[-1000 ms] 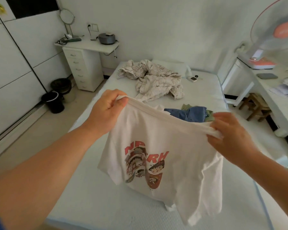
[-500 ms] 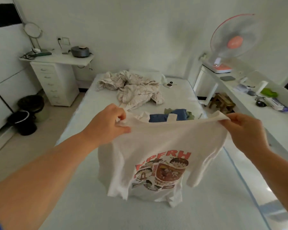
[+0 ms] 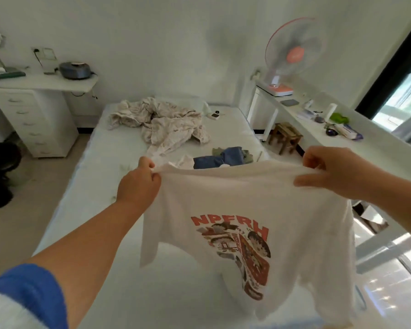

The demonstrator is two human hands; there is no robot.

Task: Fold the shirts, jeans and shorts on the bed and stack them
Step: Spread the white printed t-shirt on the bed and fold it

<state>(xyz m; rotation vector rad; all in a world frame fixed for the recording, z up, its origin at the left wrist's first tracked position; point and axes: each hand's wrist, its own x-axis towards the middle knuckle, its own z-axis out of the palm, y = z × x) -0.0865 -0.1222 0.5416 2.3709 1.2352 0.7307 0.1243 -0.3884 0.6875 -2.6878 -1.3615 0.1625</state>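
Left hand (image 3: 138, 184) clenched on one top corner of the white cotton T-shirt with the red "NPFRH" cartoon print (image 3: 242, 210), cloth bunched between thumb and curled fingers. Right hand (image 3: 339, 173) gripping the opposite top corner, fingers curled over the hem. Shirt stretched taut between both grips, hanging free below the fingers over the white mattress (image 3: 100, 186), print facing the camera.

Just beyond the fingers, resting on the mattress: a crumpled blue denim garment (image 3: 218, 159) with an olive-green piece (image 3: 247, 154) beside it. Farther past them, a rumpled beige blanket (image 3: 166, 124). Beyond the right fingers, a small wooden stool (image 3: 286, 136) and a pink-and-white desk fan (image 3: 294, 55); beyond the left fingers, a white drawer unit (image 3: 33, 119).
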